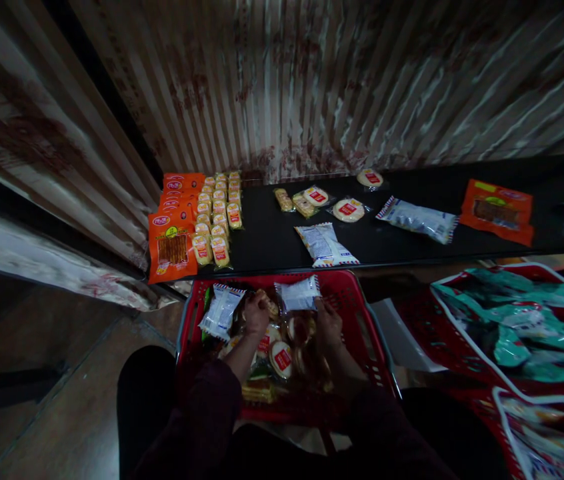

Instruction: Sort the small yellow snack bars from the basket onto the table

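Snack packets appear to be being sorted inside the red basket (346, 300). A brown wrapped snack (273, 308) is met by the curled left hand (257, 313), a silver packet's (296, 295) edge by the right hand (329, 323); whether either is gripped cannot be told. Next, a secure pinch seems called for, before any lifting.
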A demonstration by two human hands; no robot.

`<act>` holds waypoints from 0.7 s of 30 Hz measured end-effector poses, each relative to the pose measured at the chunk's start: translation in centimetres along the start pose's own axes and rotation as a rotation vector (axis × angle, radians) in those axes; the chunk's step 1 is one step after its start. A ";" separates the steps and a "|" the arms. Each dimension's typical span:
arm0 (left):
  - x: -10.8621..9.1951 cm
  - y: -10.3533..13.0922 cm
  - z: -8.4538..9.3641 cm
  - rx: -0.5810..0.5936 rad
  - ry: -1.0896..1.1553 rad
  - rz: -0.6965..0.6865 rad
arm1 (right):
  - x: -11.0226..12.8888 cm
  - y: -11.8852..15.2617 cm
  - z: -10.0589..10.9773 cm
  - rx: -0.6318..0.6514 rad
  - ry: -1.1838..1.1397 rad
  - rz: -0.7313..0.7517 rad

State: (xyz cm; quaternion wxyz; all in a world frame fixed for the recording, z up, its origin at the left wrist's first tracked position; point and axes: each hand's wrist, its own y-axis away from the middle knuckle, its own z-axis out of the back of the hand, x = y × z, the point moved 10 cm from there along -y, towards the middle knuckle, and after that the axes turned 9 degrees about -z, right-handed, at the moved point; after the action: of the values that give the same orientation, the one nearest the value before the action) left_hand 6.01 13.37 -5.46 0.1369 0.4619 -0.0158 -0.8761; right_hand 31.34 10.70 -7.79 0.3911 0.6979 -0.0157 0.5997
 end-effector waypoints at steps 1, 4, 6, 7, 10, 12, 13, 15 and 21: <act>0.5 0.3 0.9 -0.048 0.048 0.007 | -0.2 0.1 0.8 -0.022 -0.009 0.020; 2.0 1.6 2.9 -0.187 0.306 0.070 | 1.6 1.6 3.2 -0.225 0.151 0.206; 2.3 2.4 3.4 -0.214 0.435 0.119 | 4.3 3.8 3.0 -0.340 0.355 0.398; 2.3 2.7 3.5 -0.209 0.485 0.140 | 5.7 5.1 2.2 -0.356 0.429 0.504; 1.7 3.6 3.5 -0.179 0.661 0.205 | 7.8 8.6 -2.4 -0.154 0.519 0.710; 1.4 3.9 3.5 -0.157 0.767 0.247 | 7.2 10.0 -5.6 0.068 0.525 0.667; 1.3 3.9 3.6 -0.147 0.796 0.259 | 6.4 10.6 -7.0 0.177 0.526 0.615; 1.2 3.9 4.1 -0.147 0.811 0.268 | 5.0 12.2 -9.3 0.351 0.536 0.574; 2.0 4.4 5.6 -0.176 0.769 0.299 | 2.3 15.9 -11.3 0.528 0.690 0.672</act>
State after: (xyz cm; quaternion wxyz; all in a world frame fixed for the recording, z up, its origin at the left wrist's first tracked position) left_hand 1.33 8.10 -3.22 0.2974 0.7345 0.0444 -0.6084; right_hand 14.83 7.04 2.27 -0.0282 0.4917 0.0425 0.8693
